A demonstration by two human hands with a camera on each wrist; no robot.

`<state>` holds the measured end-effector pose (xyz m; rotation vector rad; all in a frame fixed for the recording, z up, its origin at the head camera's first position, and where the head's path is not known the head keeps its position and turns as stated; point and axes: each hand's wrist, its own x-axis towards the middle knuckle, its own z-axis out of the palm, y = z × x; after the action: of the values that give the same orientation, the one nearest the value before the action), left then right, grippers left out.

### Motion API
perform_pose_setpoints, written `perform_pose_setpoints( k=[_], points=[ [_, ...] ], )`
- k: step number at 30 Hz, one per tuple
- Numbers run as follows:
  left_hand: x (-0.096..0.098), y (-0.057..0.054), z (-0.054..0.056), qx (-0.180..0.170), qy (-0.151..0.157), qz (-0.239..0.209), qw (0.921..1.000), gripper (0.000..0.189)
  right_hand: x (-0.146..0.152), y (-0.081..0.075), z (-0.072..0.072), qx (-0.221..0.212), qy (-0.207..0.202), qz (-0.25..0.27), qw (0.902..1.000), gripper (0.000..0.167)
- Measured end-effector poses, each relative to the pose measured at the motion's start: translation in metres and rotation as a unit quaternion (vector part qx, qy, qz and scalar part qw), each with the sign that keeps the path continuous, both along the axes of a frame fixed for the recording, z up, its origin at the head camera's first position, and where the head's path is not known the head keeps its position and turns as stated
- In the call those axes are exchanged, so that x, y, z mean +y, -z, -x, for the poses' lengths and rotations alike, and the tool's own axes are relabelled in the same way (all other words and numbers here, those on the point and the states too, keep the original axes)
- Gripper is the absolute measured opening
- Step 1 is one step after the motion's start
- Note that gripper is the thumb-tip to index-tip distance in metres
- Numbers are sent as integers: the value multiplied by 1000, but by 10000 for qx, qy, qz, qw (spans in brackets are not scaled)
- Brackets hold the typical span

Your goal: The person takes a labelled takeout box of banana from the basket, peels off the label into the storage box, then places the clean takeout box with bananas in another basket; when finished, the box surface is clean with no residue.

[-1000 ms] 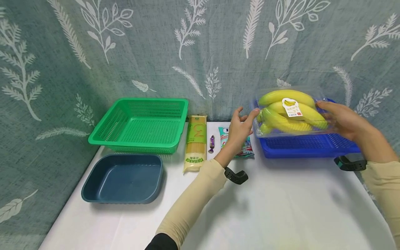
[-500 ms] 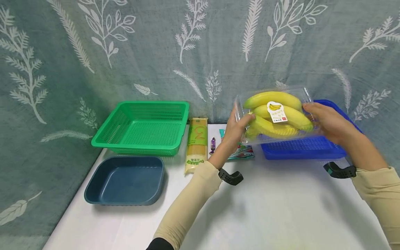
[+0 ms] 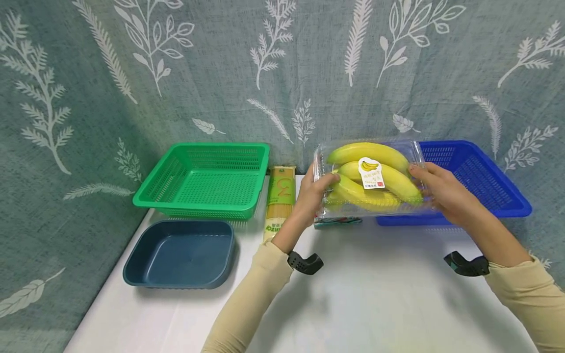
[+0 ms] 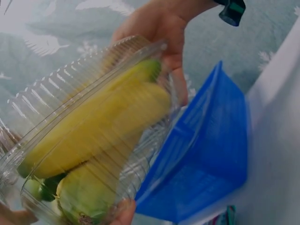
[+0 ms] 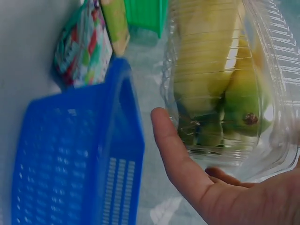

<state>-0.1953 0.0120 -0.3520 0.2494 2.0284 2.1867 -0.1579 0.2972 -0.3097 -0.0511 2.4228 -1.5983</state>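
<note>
Both hands hold a clear plastic box of bananas (image 3: 375, 154) up above the table, with a white label facing the head camera. The left hand (image 3: 311, 193) grips its left end, thumb over the front edge. At the opposite end the right hand (image 3: 446, 191) grips it, thumb on the lid. The left wrist view shows the yellow-green bananas (image 4: 103, 117) through the ribbed plastic. Behind and right of the box stands a blue basket (image 3: 499, 196), partly covered by it. Below the box's left part peeks a teal snack packet (image 3: 337, 222).
A green basket (image 3: 198, 208) stands at the back left, with a dark blue tub (image 3: 178, 282) in front of it. A pack of noodles (image 3: 281, 196) lies right of the green basket, partly behind the left forearm. A patterned curtain (image 3: 220, 73) hangs behind the table.
The box of bananas has moved left and down, from over the blue basket to in front of the snack packet. The left hand has come onto its left end and now grips it.
</note>
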Motion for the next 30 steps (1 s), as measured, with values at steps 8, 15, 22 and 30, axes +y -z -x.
perform_pose_setpoints(
  k=[8, 15, 22, 30],
  points=[
    [-27, 4, -15, -210, 147, -82, 9996, 89, -24, 13, -16, 46, 120, 184, 9997, 74],
    [-44, 8, -29, -94, 315, -470, 9984, 70, -41, 16, -29, 202, 189, 468, 9985, 75],
    [-61, 9, -44, -31, 446, -728, 9963, 61, -57, 24, -38, 351, 157, 757, 9964, 69],
    [-79, 14, -64, -251, 252, -465, 9983, 70, -75, 29, -58, 668, 101, 862, 9940, 62]
  ],
)
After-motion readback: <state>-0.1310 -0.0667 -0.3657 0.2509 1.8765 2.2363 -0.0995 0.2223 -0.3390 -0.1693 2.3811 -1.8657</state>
